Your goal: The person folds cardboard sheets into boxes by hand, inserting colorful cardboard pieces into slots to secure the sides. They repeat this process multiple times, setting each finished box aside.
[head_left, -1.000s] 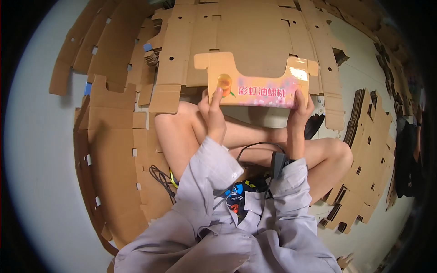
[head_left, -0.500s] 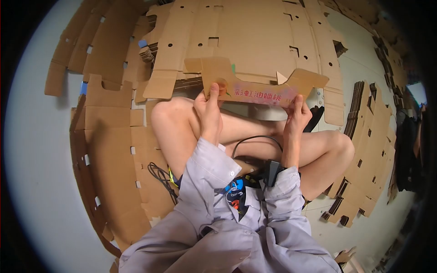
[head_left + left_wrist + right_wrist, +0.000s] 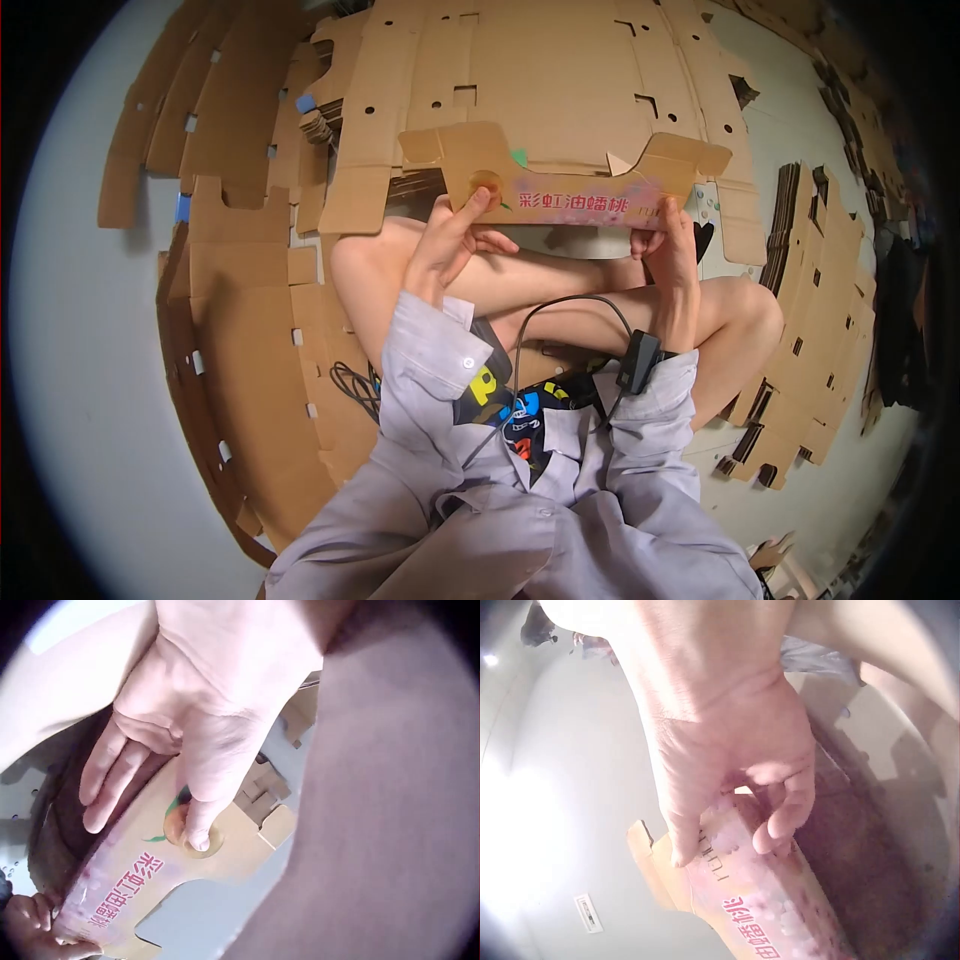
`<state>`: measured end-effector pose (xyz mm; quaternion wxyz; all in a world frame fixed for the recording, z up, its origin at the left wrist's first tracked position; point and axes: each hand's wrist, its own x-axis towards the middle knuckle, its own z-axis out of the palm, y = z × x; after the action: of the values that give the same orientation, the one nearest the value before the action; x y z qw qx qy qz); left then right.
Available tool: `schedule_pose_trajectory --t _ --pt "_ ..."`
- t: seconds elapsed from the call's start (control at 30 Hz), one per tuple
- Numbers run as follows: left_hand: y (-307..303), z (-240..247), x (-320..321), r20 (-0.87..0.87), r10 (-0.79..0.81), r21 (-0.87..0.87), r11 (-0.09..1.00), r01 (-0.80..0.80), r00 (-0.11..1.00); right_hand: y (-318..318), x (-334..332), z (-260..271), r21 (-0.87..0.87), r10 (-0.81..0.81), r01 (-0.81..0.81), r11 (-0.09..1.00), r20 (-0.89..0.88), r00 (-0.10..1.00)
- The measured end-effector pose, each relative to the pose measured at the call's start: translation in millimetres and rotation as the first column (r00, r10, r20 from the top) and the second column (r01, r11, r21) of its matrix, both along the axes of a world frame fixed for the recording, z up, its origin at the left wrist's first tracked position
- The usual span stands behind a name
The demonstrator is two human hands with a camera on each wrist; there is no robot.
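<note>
A cut cardboard panel (image 3: 572, 203) with pink and orange print and a peach picture is held up across the lap. My left hand (image 3: 452, 242) pinches its left end, thumb on the peach picture (image 3: 202, 832) and two fingers stretched below the edge. At the other end my right hand (image 3: 672, 250) grips the panel, thumb on the printed face and fingers curled at the lower edge. In the right wrist view the right hand (image 3: 735, 765) holds the panel (image 3: 727, 877), whose lower side folds back along a crease.
A large flat cardboard sheet (image 3: 550, 80) lies in front of the crossed legs. More flattened cardboard (image 3: 245, 330) is at the left, and a stack of cut cardboard (image 3: 800, 330) at the right. A black cable (image 3: 352, 388) lies by the left knee.
The panel has tipped back from facing the camera, and its lower edge has risen slightly since half a second ago. Fingers of my left hand have come out below the panel.
</note>
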<state>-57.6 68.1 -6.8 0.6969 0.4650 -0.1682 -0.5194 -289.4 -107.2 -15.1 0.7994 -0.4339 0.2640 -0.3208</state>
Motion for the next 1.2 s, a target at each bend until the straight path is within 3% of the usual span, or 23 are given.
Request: schedule_pose_trajectory --t 0.07,0.13,0.33,0.43,0.53,0.63,0.7,0.83,0.93,1.03,1.2 --pt "-1 -1 0 -0.016 -0.016 -0.001 1.0 0.016 1.0 -9 -6 -11 -0.068 0.054 -0.054 0.996 0.005 0.999" --pt "-3 -3 0 -0.008 -0.001 0.026 1.0 0.001 1.0 -5 -4 -10 -0.054 0.006 -0.009 0.998 -0.057 0.998" --pt "-13 2 -21 0.114 0.261 0.026 0.964 -0.266 0.958 6 7 -4 -0.008 -0.08 0.08 0.997 -0.094 0.992" --pt "-12 1 -16 0.125 0.17 0.077 0.981 -0.18 0.978 9 9 -4 -0.012 -0.125 0.125 0.992 -0.137 0.983" --pt "-17 2 -22 0.17 0.242 0.134 0.955 -0.266 0.955 13 16 -12 -0.031 -0.202 0.2 0.979 -0.204 0.958" --pt "-21 2 -27 0.188 0.359 0.02 0.929 -0.369 0.914 19 23 -7 -0.084 -0.284 0.272 0.959 -0.221 0.933" --pt "-24 2 -28 0.187 0.399 0.049 0.909 -0.415 0.897 22 24 1 -0.143 -0.341 0.316 0.938 -0.223 0.913" --pt "-28 -4 -30 0.336 0.42 0.036 0.888 -0.458 0.843 20 25 -2 -0.13 -0.314 0.29 0.948 -0.247 0.917" --pt "-32 -1 -36 0.343 0.488 -0.011 0.857 -0.516 0.803 21 28 2 -0.174 -0.348 0.309 0.935 -0.287 0.892" --pt "-29 -11 -30 0.351 0.411 0.054 0.888 -0.456 0.841 20 28 -2 -0.212 -0.39 0.338 0.917 -0.305 0.869" --pt "-26 -11 -29 0.344 0.412 0.039 0.891 -0.452 0.843 23 30 1 -0.225 -0.399 0.345 0.911 -0.274 0.875"
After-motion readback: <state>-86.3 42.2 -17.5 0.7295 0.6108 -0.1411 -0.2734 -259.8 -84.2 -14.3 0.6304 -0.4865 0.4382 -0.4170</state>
